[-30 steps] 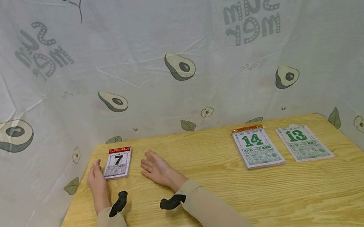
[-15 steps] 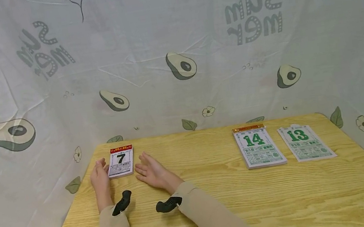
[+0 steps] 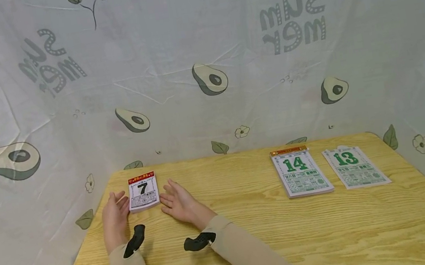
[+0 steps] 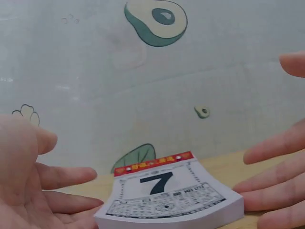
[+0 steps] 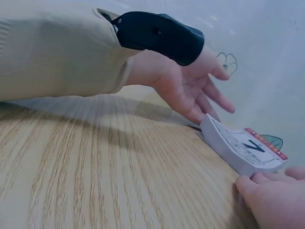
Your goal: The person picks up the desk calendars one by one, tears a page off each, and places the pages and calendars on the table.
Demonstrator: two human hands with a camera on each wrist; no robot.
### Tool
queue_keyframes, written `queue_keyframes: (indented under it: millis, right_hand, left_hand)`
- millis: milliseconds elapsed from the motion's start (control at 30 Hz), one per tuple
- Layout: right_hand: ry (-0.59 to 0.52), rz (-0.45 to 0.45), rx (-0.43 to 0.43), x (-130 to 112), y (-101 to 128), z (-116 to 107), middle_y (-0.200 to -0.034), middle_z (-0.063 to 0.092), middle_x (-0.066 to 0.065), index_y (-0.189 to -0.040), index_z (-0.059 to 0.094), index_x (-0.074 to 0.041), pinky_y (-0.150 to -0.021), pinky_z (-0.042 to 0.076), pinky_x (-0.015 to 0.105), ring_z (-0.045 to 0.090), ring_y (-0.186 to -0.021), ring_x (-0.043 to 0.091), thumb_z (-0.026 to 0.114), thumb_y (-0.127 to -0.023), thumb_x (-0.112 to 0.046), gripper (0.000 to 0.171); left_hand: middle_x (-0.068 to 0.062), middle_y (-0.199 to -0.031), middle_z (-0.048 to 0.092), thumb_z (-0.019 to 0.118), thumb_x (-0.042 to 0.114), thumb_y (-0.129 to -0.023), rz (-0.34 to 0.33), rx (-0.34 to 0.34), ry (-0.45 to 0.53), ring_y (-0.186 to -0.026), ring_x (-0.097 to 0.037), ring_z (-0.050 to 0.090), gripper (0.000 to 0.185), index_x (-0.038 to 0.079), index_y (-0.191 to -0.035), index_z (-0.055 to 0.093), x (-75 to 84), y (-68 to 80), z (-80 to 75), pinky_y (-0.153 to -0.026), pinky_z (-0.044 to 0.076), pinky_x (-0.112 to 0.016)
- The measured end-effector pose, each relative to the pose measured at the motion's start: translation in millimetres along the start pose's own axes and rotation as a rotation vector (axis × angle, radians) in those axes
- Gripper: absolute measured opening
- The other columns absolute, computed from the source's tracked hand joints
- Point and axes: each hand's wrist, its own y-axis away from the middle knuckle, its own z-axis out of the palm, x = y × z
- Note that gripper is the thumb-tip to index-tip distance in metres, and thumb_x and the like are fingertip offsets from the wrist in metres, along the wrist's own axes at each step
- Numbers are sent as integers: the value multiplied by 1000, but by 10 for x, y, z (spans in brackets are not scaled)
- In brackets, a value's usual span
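Observation:
A small thick tear-off calendar [image 3: 143, 197] with a red header and a black 7 lies near the table's far left corner. My left hand [image 3: 116, 216] is at its left side, fingers extended and palm turned inward. On the other side, my right hand [image 3: 183, 204] has its fingertips right at the calendar's right edge. In the left wrist view, the white page block [image 4: 169, 202] sits between both hands' spread fingers. The right wrist view shows the left hand [image 5: 190, 86] beyond the calendar [image 5: 240, 145] and part of the right hand [image 5: 279, 198] close to its near side.
Farther right lie a larger calendar [image 3: 303, 176] with a green 14 and a loose sheet [image 3: 357, 168] with a green 13. A pale avocado-print cloth [image 3: 166, 43] hangs behind and beside the wooden table [image 3: 294, 239]. Black curved pieces [image 3: 200, 241] stick out at both cuffs.
The small calendar has shifted slightly right and turned straighter. My right hand has moved left to its edge, and my left hand's fingers have come to its left side.

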Motion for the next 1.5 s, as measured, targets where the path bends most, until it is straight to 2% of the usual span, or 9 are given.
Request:
queue_keyframes:
  millis: [167, 333, 467, 567, 767, 900, 1100, 1333, 1500]
  right_hand:
    - [-18, 10, 0, -15, 49, -43, -160, 9, 27, -156, 12, -2, -122, 9, 52, 9, -151, 38, 39, -101, -52, 79]
    - [-26, 15, -10, -45, 100, -97, -160, 9, 28, -155, 11, -2, -122, 8, 52, 9, -151, 38, 40, -100, -53, 81]
    - [-16, 17, -17, -69, 135, -125, -160, 8, 29, -155, 10, -1, -122, 9, 52, 8, -151, 39, 36, -102, -51, 78]
    - [-15, 17, -22, -83, 146, -154, -160, 8, 29, -155, 9, -1, -122, 9, 51, 8, -151, 39, 34, -102, -52, 78]
    - [-37, 22, -18, -105, 152, -189, -161, 8, 27, -156, 8, -2, -123, 10, 51, 8, -151, 39, 36, -101, -53, 80]
    - [-38, 25, -22, -117, 149, -196, -161, 7, 27, -156, 8, -3, -123, 9, 50, 7, -151, 38, 36, -101, -54, 80]
    - [-44, 24, -18, -132, 136, -197, -161, 8, 27, -156, 9, -3, -123, 9, 50, 7, -151, 38, 33, -102, -53, 77]
    - [-34, 13, -27, -150, 137, -186, -161, 8, 27, -156, 10, -4, -123, 9, 49, 7, -151, 38, 32, -102, -53, 76]
    - [-29, 6, -28, -166, 155, -188, -161, 8, 26, -156, 11, -5, -123, 10, 49, 8, -151, 37, 31, -102, -53, 75]
  left_hand:
    - [-20, -161, 14, 15, 53, -103, -47, -63, 17, -148, -27, 24, 73, 2, -154, 19, 10, 36, -43, -121, 23, -33]
    - [-19, -156, 27, 20, 57, -101, -89, -78, 11, -128, -19, 45, 76, 4, -155, 20, 24, 76, -66, -107, 42, -24]
    - [-8, -127, 55, 25, 56, -101, -103, -68, 23, -108, -10, 56, 74, 5, -154, 24, 40, 90, -72, -91, 51, -20]
    - [2, -106, 64, 27, 56, -101, -106, -53, 44, -102, -9, 60, 72, 6, -153, 27, 45, 88, -59, -89, 51, -21]
    - [0, -127, 53, 28, 56, -101, -120, -62, 67, -117, -13, 54, 68, 11, -153, 29, 45, 78, -5, -91, 49, -25]
    - [-1, -136, 42, 30, 54, -102, -130, -115, 108, -126, -17, 46, 68, 13, -155, 25, 32, 53, 21, -92, 49, -28]
    - [1, -123, 45, 33, 45, -104, -145, -181, 108, -103, -11, 55, 60, 12, -153, 25, 20, 27, 90, -85, 52, -28]
    - [7, -99, 65, 37, 25, -106, -130, -262, 35, -90, -9, 69, 53, 13, -155, 22, 39, 69, 171, -80, 57, -31]
    - [6, -104, 61, 36, 19, -106, -108, -249, 6, -88, -8, 69, 55, 13, -157, 15, 40, 93, 197, -79, 58, -31]
